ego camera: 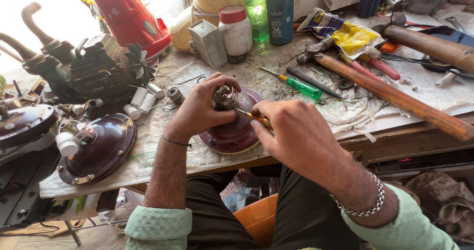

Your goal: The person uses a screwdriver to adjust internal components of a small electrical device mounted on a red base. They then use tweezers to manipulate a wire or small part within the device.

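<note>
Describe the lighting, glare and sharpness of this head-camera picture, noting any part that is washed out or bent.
Head view: daylight blows out the top-left corner behind the red container; the left hand, right hand and maroon dome are sharp, softly shadowed; the wooden handle bows slightly from wide-angle distortion.

screwdriver (256, 120) tip hidden behind right hand (296, 139), hammer handle (395, 99) cut off
</note>
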The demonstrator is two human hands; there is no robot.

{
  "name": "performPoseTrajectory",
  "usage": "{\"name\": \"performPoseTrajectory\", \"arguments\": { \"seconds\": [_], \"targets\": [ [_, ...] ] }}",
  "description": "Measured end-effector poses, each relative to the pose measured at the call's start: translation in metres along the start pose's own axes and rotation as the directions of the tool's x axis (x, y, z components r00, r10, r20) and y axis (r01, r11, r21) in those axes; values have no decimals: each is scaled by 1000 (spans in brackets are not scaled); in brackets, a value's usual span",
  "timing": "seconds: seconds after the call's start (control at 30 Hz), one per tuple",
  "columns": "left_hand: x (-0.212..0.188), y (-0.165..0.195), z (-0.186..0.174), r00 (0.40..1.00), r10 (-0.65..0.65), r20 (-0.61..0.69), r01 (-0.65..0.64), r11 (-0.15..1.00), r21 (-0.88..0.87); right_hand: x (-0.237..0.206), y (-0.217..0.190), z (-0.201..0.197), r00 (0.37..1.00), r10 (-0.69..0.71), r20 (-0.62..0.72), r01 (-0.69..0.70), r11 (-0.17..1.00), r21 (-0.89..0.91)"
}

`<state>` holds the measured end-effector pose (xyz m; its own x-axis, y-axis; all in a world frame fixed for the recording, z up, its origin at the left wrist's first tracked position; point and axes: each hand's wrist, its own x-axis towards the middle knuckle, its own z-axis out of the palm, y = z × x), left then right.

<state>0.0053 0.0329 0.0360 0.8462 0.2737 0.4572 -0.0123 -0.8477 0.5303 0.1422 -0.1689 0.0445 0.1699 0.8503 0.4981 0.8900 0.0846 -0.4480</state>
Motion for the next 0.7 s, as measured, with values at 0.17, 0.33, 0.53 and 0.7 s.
{"name": "performPoseTrajectory", "arguments": {
  "seconds": [0.17,0.33,0.53,0.7],
  "targets": [
    [0,-1,-2,1000,0,16,0,1000,-15,0,1,3,997,-44,-58,46,999,26],
    [-1,-1,-2,999,-2,32,4,998,-55,-1,3,6,972,-196,-127,195,981,-19],
    [-1,-4,-3,999,13,35,-11,999,-53,-1,1,8,994,-81,-74,69,985,-158],
    [-1,-3,-3,999,-14,47,17,997,-69,6,6,7,998,-63,-25,62,997,-41]
  ]
}}
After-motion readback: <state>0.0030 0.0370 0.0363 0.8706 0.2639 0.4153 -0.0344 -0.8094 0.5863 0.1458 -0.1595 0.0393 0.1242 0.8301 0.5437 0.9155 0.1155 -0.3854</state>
